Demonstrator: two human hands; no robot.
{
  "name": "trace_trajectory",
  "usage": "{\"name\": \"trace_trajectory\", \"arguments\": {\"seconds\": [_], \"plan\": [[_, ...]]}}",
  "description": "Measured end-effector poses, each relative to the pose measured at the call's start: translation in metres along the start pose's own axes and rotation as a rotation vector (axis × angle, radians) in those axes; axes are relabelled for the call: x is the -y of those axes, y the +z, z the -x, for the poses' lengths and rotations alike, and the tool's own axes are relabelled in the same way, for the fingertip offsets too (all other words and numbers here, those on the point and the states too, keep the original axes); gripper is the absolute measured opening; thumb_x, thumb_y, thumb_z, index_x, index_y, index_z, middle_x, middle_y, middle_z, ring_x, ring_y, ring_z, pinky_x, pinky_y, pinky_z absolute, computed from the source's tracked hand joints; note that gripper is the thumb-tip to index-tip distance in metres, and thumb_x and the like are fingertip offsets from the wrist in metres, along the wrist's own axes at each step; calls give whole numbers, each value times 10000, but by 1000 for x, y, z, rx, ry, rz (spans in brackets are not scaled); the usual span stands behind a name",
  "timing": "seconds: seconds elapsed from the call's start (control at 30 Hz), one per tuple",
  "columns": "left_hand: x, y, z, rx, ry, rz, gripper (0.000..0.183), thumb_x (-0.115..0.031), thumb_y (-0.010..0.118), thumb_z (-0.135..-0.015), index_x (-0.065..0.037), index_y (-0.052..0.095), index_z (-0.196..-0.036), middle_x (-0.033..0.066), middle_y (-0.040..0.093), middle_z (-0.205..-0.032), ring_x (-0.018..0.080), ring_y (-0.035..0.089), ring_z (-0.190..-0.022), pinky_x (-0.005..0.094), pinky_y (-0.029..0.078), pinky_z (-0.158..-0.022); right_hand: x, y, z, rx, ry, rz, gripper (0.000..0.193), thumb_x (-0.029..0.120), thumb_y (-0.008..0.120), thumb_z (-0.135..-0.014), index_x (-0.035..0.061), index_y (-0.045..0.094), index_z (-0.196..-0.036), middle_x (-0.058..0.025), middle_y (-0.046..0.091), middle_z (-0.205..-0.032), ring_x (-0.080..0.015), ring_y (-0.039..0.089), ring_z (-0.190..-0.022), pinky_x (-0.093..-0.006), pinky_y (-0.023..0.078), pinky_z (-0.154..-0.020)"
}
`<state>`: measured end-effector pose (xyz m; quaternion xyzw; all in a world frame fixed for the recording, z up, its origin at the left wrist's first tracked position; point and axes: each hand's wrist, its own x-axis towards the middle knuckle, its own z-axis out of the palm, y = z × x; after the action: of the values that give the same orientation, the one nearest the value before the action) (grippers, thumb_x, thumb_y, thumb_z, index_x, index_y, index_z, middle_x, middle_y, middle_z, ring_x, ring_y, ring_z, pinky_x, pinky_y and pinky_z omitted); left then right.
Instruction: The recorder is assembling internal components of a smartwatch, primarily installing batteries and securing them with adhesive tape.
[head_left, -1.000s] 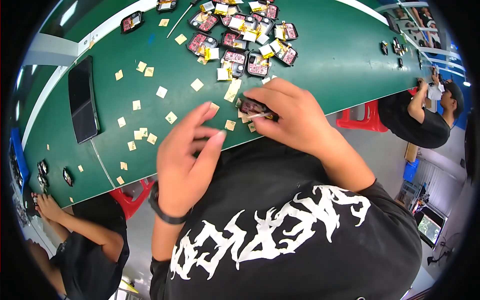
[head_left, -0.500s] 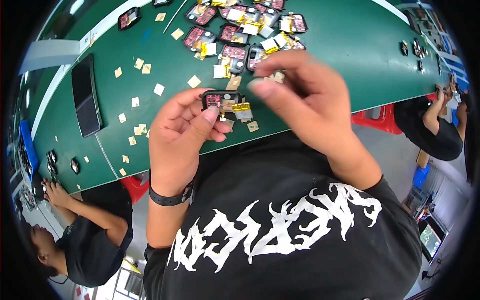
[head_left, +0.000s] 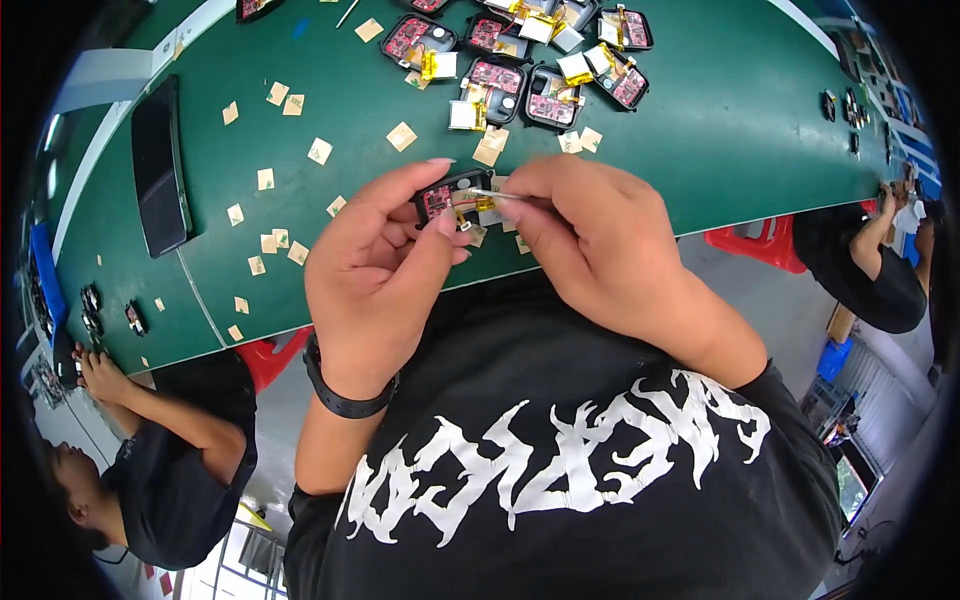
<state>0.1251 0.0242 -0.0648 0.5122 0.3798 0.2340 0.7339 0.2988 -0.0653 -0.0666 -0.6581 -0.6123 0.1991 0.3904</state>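
My left hand (head_left: pixel 375 255) grips a small black housing (head_left: pixel 425 205) by its edges, thumb in front. Inside it sits a red circuit board (head_left: pixel 438 201), with a small white connector near my thumb tip. A silver battery with yellow tape (head_left: pixel 487 205) is at the housing's right side, partly hidden by my right fingers. My right hand (head_left: pixel 605 225) is closed in a pinch on a thin pale strip (head_left: pixel 490 193), which lies across the housing's right part. What kind of strip it is I cannot make out.
Several similar open housings (head_left: pixel 553 97) with batteries lie at the far middle of the green table (head_left: pixel 700 130). Square tan adhesive pieces (head_left: pixel 319 151) are scattered about. A black flat panel (head_left: pixel 160 165) lies at left. Co-workers sit at both sides, one's hand (head_left: pixel 105 380) at far left.
My right hand has moved down and left to the housing and now pinches a thin strip there. The left hand still holds the housing. The view has shifted slightly.
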Motion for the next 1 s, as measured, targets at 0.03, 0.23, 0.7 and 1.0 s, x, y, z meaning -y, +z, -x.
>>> {"name": "trace_trajectory", "arguments": {"seconds": [0.03,0.23,0.7,1.0], "plan": [[2,-1,0,-11,23,0,331,71,611,-927,53,566,-1254,91,640,-1012,131,670,-862,240,570,-756,2,2,1,-4,3,1,134,57,669,-869,38,576,-963,-126,628,-741,-350,620,-656,-430,475,-561],[15,-1,4,-73,175,-67,310,102,629,-902,63,568,-1203,114,635,-1031,140,676,-865,248,585,-750,17,4,5,55,194,-139,121,7,604,-905,23,521,-991,-166,627,-740,-383,628,-681,-449,474,-568],[27,0,6,-88,317,-87,225,105,608,-922,66,527,-1128,144,604,-1069,179,682,-908,275,583,-790,16,20,9,-22,552,-553,147,-20,614,-888,2,469,-907,-89,538,-634,-150,524,-561,-307,438,-537],[15,0,5,-129,188,-41,229,74,629,-925,62,508,-1118,136,622,-1016,169,683,-873,277,592,-764,19,13,1,12,594,-512,171,8,636,-908,14,465,-913,-63,545,-643,-100,498,-588,-287,417,-529]]}}
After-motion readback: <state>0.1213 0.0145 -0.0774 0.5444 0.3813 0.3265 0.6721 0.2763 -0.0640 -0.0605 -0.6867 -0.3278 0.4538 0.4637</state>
